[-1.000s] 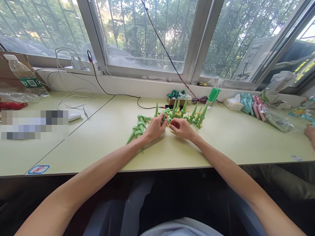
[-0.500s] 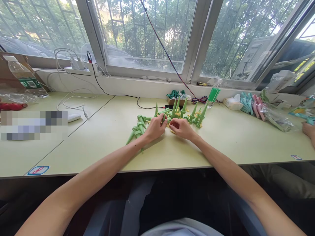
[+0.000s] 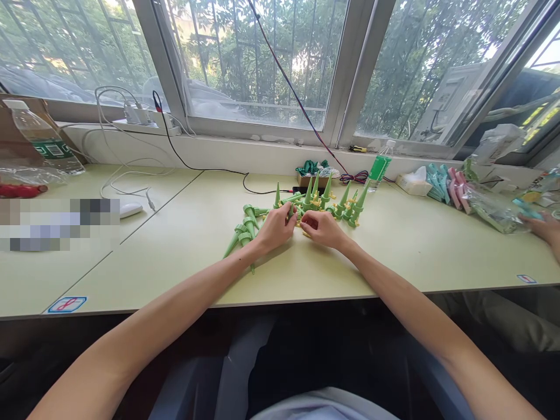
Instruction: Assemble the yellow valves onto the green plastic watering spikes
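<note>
My left hand (image 3: pixel 278 226) is closed around a green plastic watering spike (image 3: pixel 291 208), most of which my fingers hide. Beside it, my right hand (image 3: pixel 322 228) has its fingers curled in a pinch, close to a bit of yellow; what it grips is too small to make out. Loose green spikes with ribbed caps (image 3: pixel 245 233) lie left of my left wrist. Behind and to the right of my hands, several green spikes (image 3: pixel 359 204) stand point up, with small yellow valves at their bases. A yellow piece (image 3: pixel 307 234) lies under my right fingers.
Behind the spikes are a small cardboard box (image 3: pixel 321 181) and a green-labelled bottle (image 3: pixel 380 169). Cables cross the table at the back left. At right, another person's hand (image 3: pixel 545 227) is beside plastic-wrapped packs (image 3: pixel 494 210). The table's front edge (image 3: pixel 306 302) runs below my forearms.
My two hands stay almost in the same place. The other person's hand at the right has moved left, further into view, near the plastic bags.
</note>
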Action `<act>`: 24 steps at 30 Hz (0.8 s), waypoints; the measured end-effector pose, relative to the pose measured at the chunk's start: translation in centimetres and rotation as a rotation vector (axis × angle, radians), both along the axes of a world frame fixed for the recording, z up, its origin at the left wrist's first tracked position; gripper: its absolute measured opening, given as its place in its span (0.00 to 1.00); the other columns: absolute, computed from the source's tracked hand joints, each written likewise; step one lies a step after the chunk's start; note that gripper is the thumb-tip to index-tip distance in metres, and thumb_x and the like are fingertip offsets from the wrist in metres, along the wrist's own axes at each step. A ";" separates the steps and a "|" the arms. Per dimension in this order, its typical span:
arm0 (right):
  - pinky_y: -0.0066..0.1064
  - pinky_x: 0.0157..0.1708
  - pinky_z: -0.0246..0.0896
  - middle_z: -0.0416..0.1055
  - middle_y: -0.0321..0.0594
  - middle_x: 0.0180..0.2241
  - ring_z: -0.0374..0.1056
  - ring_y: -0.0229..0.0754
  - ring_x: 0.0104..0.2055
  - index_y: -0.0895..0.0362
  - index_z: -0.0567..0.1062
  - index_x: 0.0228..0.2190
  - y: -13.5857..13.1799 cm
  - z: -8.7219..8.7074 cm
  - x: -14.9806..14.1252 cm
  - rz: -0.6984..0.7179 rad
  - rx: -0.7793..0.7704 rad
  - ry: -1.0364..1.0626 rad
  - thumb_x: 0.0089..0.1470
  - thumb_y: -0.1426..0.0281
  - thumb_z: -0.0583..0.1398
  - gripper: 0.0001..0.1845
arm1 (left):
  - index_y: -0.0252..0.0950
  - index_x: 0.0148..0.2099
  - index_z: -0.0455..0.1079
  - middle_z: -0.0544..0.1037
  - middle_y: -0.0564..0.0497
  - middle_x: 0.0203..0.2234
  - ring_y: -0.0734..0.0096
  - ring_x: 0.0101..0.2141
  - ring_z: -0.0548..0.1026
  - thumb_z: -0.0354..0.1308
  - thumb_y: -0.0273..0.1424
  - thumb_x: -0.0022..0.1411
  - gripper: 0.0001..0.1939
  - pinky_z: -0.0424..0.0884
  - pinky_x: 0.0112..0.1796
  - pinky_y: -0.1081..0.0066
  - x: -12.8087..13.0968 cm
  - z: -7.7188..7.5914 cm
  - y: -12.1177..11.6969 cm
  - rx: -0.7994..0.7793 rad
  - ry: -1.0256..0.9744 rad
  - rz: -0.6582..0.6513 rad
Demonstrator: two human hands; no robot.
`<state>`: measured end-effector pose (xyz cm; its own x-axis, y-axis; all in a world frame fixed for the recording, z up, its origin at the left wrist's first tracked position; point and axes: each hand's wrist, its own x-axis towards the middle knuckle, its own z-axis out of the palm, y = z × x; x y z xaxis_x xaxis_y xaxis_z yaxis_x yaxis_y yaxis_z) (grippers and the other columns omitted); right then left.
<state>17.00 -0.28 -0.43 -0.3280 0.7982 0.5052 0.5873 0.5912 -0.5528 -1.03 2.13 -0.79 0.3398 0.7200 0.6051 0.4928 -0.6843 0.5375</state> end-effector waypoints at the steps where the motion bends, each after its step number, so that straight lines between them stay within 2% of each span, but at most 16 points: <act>1: 0.29 0.27 0.52 0.68 0.34 0.21 0.57 0.35 0.23 0.57 0.70 0.24 0.0 0.0 0.0 0.000 -0.001 -0.001 0.55 0.66 0.58 0.10 | 0.37 0.38 0.67 0.69 0.57 0.19 0.75 0.19 0.64 0.53 0.32 0.66 0.05 0.61 0.27 0.72 0.0 0.0 0.0 0.001 0.002 0.000; 24: 0.28 0.26 0.50 0.66 0.33 0.19 0.55 0.33 0.21 0.58 0.73 0.26 0.0 -0.1 0.0 0.010 0.002 -0.023 0.56 0.68 0.58 0.10 | 0.37 0.36 0.66 0.70 0.56 0.20 0.75 0.19 0.63 0.53 0.31 0.66 0.05 0.60 0.27 0.72 0.0 -0.1 0.0 0.012 0.017 -0.017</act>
